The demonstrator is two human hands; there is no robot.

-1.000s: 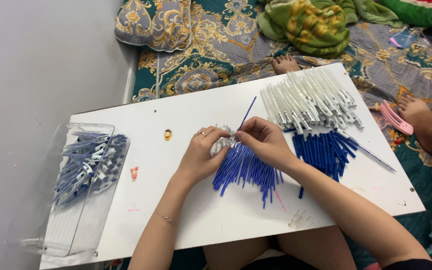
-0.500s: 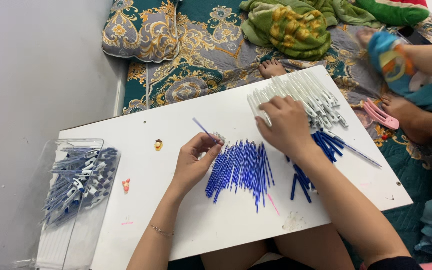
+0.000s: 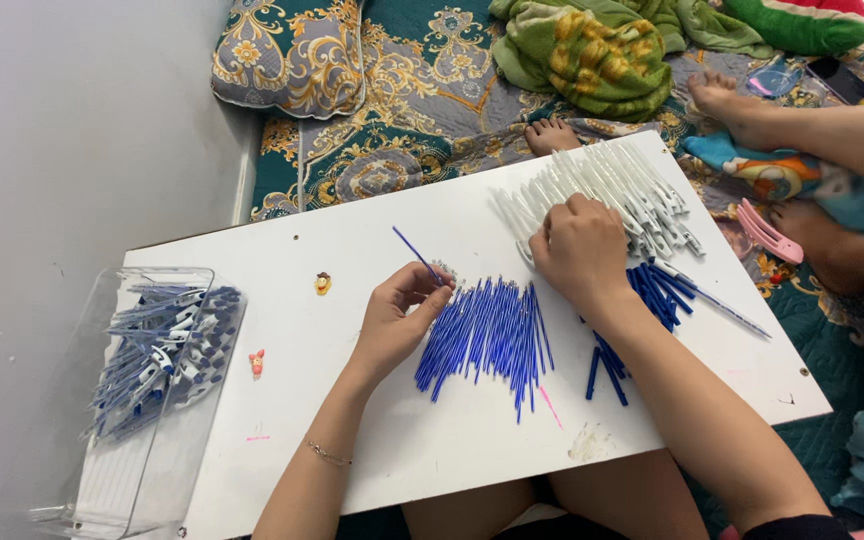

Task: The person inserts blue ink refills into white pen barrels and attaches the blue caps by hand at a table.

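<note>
My left hand [image 3: 399, 318] pinches a thin blue pen refill [image 3: 415, 254] that sticks up and to the left, just left of a pile of blue refills [image 3: 487, 338] on the white board [image 3: 352, 250]. My right hand [image 3: 580, 248] rests with curled fingers on a heap of white pen barrels [image 3: 612, 192] at the board's far right; whether it grips one is hidden. Dark blue pen parts [image 3: 652, 295] lie under and right of my right wrist.
A clear plastic tray [image 3: 142, 400] of assembled blue-and-white pens stands at the board's left end. Two small stickers [image 3: 323, 284] mark the board. Another person's bare feet and legs [image 3: 782, 120] lie at the right, near a pink hair clip [image 3: 768, 232]. A patterned pillow [image 3: 287, 55] lies beyond.
My right hand has left my left hand and moved right and away onto the white barrels. My left hand keeps the blue refill. The view has shifted.
</note>
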